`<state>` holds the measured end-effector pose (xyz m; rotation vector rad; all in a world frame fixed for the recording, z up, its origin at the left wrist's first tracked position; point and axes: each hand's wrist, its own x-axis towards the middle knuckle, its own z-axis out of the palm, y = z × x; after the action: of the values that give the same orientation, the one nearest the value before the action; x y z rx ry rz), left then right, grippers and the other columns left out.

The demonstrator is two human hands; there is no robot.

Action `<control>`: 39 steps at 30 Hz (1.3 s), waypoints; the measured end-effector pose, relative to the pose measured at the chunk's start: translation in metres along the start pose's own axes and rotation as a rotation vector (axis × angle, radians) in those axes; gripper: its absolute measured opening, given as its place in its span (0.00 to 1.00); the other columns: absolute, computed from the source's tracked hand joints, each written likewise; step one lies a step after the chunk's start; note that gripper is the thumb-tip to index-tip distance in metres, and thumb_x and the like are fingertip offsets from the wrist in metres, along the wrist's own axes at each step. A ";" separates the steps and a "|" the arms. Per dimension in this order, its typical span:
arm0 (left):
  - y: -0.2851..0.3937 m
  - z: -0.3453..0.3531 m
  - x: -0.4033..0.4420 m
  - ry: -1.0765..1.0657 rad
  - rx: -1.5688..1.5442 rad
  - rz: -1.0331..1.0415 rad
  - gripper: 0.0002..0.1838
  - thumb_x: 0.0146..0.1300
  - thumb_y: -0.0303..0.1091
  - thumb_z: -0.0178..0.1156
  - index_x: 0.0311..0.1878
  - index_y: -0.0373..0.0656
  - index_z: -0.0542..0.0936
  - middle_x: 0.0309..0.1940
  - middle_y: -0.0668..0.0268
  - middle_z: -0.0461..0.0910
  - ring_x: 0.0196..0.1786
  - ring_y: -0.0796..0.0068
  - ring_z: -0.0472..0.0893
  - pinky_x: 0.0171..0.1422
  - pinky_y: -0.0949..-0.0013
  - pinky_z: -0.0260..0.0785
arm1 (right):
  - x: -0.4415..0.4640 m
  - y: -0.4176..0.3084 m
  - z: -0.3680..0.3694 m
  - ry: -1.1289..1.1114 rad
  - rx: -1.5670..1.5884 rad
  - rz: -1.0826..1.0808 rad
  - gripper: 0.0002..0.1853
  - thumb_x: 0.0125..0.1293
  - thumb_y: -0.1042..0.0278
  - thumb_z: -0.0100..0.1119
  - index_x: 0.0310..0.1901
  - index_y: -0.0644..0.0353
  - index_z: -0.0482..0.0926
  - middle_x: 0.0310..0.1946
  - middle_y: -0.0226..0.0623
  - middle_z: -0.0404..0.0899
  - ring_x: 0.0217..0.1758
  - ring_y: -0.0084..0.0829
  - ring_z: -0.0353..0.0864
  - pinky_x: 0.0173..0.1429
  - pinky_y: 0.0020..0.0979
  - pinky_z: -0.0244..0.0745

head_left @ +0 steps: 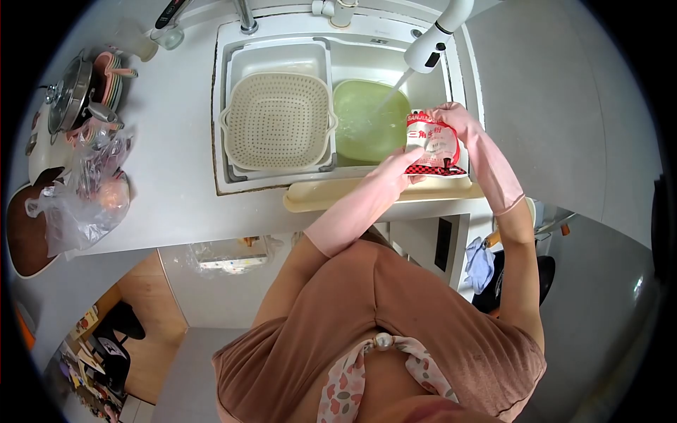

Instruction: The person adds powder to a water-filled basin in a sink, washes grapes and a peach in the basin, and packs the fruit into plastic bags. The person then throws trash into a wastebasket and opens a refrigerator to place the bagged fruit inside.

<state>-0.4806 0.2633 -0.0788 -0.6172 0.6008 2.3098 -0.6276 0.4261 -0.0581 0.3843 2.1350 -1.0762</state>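
Head view, packet (434, 146), partly behind left hand (404, 166)

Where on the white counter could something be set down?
Between the crumpled clear plastic bag and the white double sink, the counter is bare. Crowded: left end, with bag and round glass-lidded pot; sink, with square beige colander and round green basin.

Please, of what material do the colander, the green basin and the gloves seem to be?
Colander: probably matte beige plastic, with evenly moulded holes.
Green basin: likely smooth plastic, one even colour.
Gloves: pink, soft and satiny, perhaps rubber or vinyl; they wrinkle at the fingers.
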 end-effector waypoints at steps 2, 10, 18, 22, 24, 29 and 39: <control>0.001 0.000 0.003 0.011 0.023 -0.023 0.17 0.65 0.38 0.61 0.55 0.48 0.74 0.45 0.67 0.82 0.46 0.76 0.79 0.45 0.70 0.70 | 0.001 -0.002 -0.002 0.014 -0.006 -0.005 0.10 0.61 0.80 0.55 0.44 0.72 0.78 0.40 0.42 0.83 0.41 0.30 0.84 0.49 0.29 0.82; 0.000 -0.002 0.009 0.016 0.056 -0.041 0.17 0.64 0.38 0.61 0.54 0.46 0.75 0.45 0.67 0.82 0.44 0.76 0.81 0.39 0.74 0.72 | 0.004 0.008 -0.007 0.025 0.102 -0.006 0.10 0.63 0.78 0.56 0.44 0.73 0.80 0.40 0.42 0.84 0.40 0.29 0.84 0.47 0.28 0.82; 0.001 0.001 0.011 0.020 0.129 -0.069 0.17 0.67 0.36 0.56 0.58 0.50 0.72 0.49 0.69 0.81 0.47 0.76 0.81 0.44 0.69 0.73 | -0.012 0.005 0.003 0.028 -0.056 0.022 0.09 0.62 0.76 0.59 0.43 0.72 0.81 0.38 0.42 0.84 0.37 0.27 0.83 0.45 0.27 0.81; 0.000 0.000 0.012 0.018 0.126 -0.081 0.17 0.67 0.36 0.56 0.59 0.49 0.72 0.49 0.68 0.81 0.48 0.76 0.81 0.46 0.69 0.73 | -0.002 0.020 0.000 0.025 -0.111 0.025 0.11 0.62 0.75 0.59 0.44 0.70 0.82 0.37 0.40 0.85 0.36 0.27 0.83 0.43 0.27 0.80; -0.003 -0.002 0.012 0.007 0.130 -0.062 0.18 0.66 0.37 0.57 0.59 0.49 0.72 0.49 0.68 0.81 0.49 0.75 0.81 0.47 0.69 0.72 | -0.004 0.022 0.000 0.055 -0.029 -0.004 0.10 0.62 0.77 0.58 0.44 0.69 0.82 0.37 0.39 0.85 0.37 0.27 0.83 0.45 0.27 0.81; 0.000 0.000 0.002 0.013 0.143 -0.033 0.18 0.65 0.36 0.59 0.57 0.45 0.74 0.48 0.64 0.82 0.47 0.73 0.82 0.47 0.70 0.74 | -0.011 0.022 -0.005 0.077 0.180 -0.044 0.10 0.62 0.76 0.59 0.43 0.71 0.81 0.39 0.40 0.84 0.39 0.27 0.83 0.46 0.26 0.81; -0.001 -0.017 0.002 -0.096 0.180 0.009 0.20 0.64 0.37 0.60 0.58 0.45 0.73 0.48 0.65 0.82 0.48 0.74 0.82 0.48 0.70 0.74 | -0.025 0.021 0.005 0.108 0.190 -0.037 0.07 0.62 0.76 0.59 0.40 0.68 0.82 0.35 0.39 0.85 0.36 0.25 0.84 0.43 0.25 0.81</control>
<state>-0.4767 0.2553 -0.0931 -0.4175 0.7572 2.2479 -0.5966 0.4359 -0.0549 0.5031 2.1469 -1.3115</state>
